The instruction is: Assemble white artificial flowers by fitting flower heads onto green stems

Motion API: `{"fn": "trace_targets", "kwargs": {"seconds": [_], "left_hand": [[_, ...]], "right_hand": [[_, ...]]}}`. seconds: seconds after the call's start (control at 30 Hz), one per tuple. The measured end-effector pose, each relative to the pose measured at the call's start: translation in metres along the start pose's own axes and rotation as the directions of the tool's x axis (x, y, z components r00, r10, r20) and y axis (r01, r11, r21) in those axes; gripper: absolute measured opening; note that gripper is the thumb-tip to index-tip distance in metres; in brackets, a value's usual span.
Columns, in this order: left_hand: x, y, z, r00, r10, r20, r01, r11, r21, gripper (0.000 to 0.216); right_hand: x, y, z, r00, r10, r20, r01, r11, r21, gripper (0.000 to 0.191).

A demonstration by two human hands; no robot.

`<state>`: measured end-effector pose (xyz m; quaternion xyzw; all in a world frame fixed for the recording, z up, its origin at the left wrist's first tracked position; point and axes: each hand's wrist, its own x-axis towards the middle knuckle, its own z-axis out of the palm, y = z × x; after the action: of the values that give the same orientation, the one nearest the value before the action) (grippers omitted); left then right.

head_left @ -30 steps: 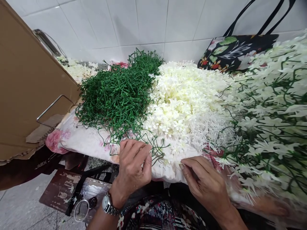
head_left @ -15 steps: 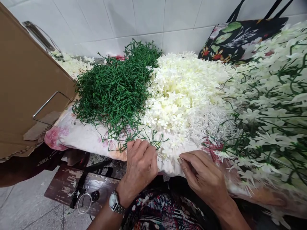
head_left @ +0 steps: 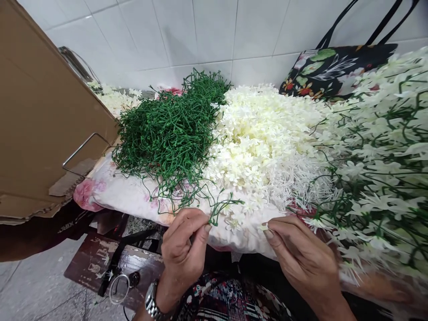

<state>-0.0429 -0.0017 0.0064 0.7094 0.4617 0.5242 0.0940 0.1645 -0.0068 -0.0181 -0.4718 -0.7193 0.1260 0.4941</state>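
Observation:
My left hand [head_left: 185,243], with a metal watch on the wrist, pinches a green plastic flower stem [head_left: 215,217] between thumb and forefinger. Its thin branches point up and to the right. My right hand [head_left: 302,254] holds a small pale flower piece [head_left: 263,227] at the fingertips; its exact shape is mostly covered. Beyond my left hand lies a tangled heap of green stems [head_left: 163,133]. Beside it spreads a pile of loose white artificial blossoms [head_left: 247,142], with a patch of thin white stamen pieces [head_left: 290,183] at its near right side.
Assembled white flowers on green stems [head_left: 381,178] crowd the right side. A cardboard box [head_left: 50,116] stands at the left, and a floral bag [head_left: 337,71] leans on the tiled wall. Floral cloth [head_left: 123,191] covers the work surface. Below left is a worn wooden stool [head_left: 147,263].
My left hand has turned and lifted from the front edge of the stems, now showing a green stem in its pinch. My right hand has shifted slightly right with the pale piece.

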Motion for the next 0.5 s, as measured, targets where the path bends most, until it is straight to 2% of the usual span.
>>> {"fn": "trace_targets", "kwargs": {"seconds": [0.07,0.13,0.2,0.3,0.37,0.5], "left_hand": [[-0.003,0.005,0.000,1.000,0.019,0.018,-0.019,1.000,-0.024,0.022],[-0.006,0.011,0.002,0.994,0.083,0.067,-0.082,0.997,-0.005,0.023],[-0.008,0.017,0.005,0.974,0.182,0.133,-0.188,0.982,0.036,0.023],[-0.010,0.020,0.012,0.926,0.306,0.221,-0.327,0.943,0.066,0.022],[-0.012,0.021,0.016,0.902,0.351,0.252,-0.378,0.924,0.064,0.024],[-0.016,0.023,0.023,0.880,0.361,0.309,-0.380,0.925,0.003,0.021]], "right_hand": [[0.002,-0.009,-0.004,0.997,0.066,0.036,-0.069,0.991,0.113,0.011],[0.003,-0.019,-0.007,0.979,0.145,0.141,-0.181,0.937,0.298,0.009],[0.004,-0.027,-0.008,0.948,0.205,0.242,-0.301,0.823,0.481,0.007],[0.003,-0.035,-0.008,0.920,0.276,0.279,-0.393,0.666,0.635,0.008],[0.002,-0.038,-0.009,0.916,0.301,0.266,-0.402,0.656,0.639,0.008],[0.002,-0.039,-0.009,0.930,0.277,0.242,-0.367,0.754,0.545,0.009]]}}
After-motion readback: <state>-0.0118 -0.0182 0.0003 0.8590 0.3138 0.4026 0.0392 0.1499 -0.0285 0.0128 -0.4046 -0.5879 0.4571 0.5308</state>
